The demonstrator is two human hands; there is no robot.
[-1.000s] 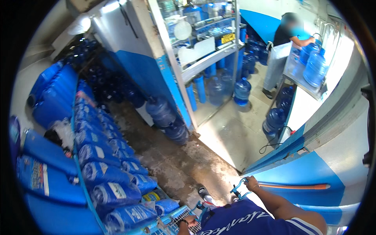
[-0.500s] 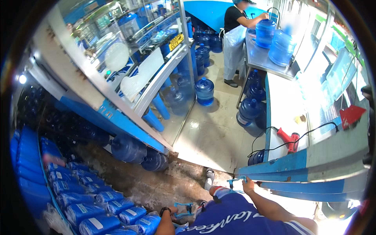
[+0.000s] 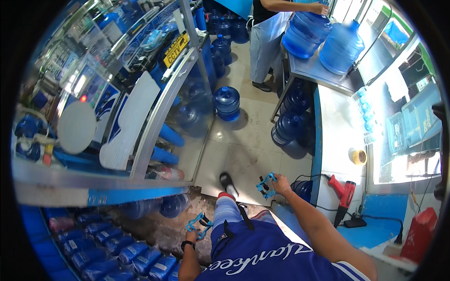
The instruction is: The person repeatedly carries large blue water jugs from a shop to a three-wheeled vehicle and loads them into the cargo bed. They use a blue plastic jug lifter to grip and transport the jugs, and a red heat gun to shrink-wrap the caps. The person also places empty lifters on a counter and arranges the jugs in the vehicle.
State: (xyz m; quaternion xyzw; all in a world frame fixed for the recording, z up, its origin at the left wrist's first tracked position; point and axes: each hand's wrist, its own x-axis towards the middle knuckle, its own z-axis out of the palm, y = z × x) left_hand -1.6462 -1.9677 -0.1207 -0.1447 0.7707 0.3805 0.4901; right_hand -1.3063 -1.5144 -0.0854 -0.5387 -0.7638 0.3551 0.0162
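Two light-blue plastic carrying handles, open-framed with black parts. One handle (image 3: 198, 224) held low, left of the striped trouser leg (image 3: 226, 210); other handle (image 3: 266, 184) held right of it, slightly higher.

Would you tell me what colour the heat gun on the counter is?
Red, with a black nozzle end; the heat gun shows in the head view.

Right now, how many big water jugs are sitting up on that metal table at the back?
2. One jug is under a co-worker's hand at the table's left; the other jug stands beside it to the right. The metal table may hide others beyond the frame.
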